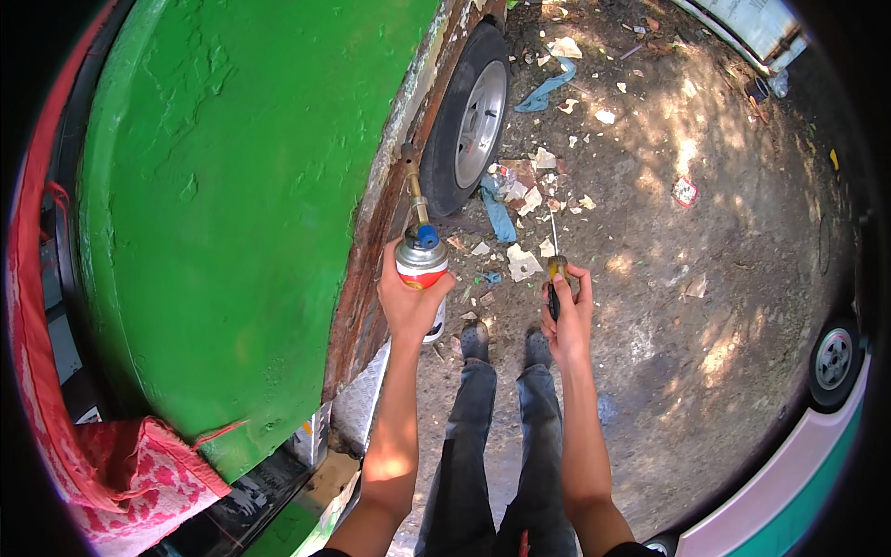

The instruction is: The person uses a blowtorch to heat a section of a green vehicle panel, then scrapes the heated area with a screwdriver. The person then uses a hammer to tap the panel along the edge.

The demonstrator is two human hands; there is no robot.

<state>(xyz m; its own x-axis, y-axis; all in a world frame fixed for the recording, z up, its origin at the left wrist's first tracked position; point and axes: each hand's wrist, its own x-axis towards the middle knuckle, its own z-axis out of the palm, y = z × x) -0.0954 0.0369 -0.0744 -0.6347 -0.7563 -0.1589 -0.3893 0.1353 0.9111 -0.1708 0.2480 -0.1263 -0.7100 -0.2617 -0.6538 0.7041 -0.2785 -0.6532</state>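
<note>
My left hand (408, 302) is wrapped round a gas torch canister (422, 262), silver on top with a red and white body. Its blue valve (427, 236) carries a brass nozzle (415, 188) that points up toward the vehicle's lower edge; I cannot make out a flame. In my right hand (570, 316) is a screwdriver (558, 275) with a yellow and black handle, its thin shaft directed away from me. Beside the torch runs a stripped, rusty brown strip (367, 246) along the border of the green painted panel (251, 176).
A vehicle wheel (478, 125) stands just past the nozzle. Paint flakes (524, 263) and blue rags (498, 210) litter the dirt ground. A red patterned cloth (139, 473) hangs at lower left. Another vehicle, pink and green (770, 473), stands at lower right.
</note>
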